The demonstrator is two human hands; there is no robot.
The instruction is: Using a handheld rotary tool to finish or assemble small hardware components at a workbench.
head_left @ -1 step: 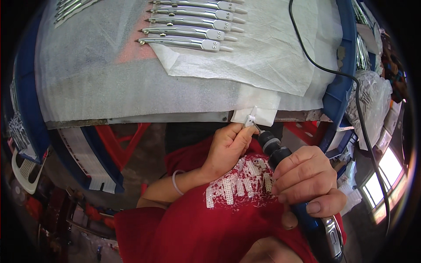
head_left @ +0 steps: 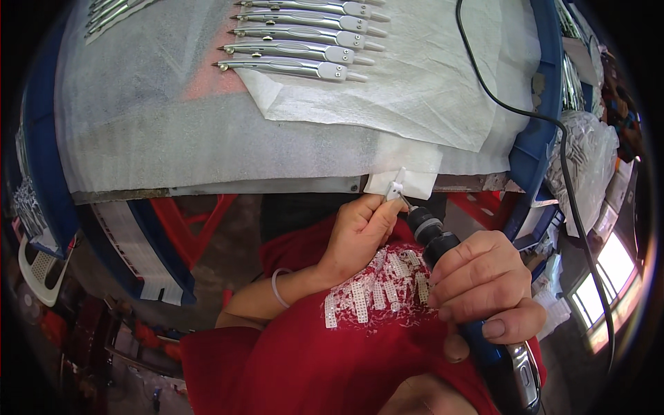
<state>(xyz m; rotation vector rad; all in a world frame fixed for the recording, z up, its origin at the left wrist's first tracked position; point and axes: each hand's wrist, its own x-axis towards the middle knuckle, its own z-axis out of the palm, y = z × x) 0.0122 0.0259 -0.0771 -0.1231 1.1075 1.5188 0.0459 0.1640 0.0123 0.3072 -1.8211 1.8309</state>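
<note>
My left hand (head_left: 361, 234) is closed at the table's front edge, its thumb and fingers pinching a drawing compass (head_left: 395, 189). Only the compass's pale head and handle stick out past the fingertips, over a small white pad (head_left: 420, 181); the rest is hidden in the hand. Wrapped in my right hand (head_left: 484, 287) is a blue and black electric screwdriver (head_left: 441, 245), tilted up toward the left. Its thin bit reaches the compass head beside my left thumb; whether it sits in a screw is too small to tell.
Several silver compasses (head_left: 283, 68) lie in a row on the white cloth covering the table (head_left: 207, 149). A black cord (head_left: 508, 107) runs down the right side. Blue bins (head_left: 543, 149) and a plastic bag (head_left: 584, 155) stand right; a red stool (head_left: 190, 225) shows below the table.
</note>
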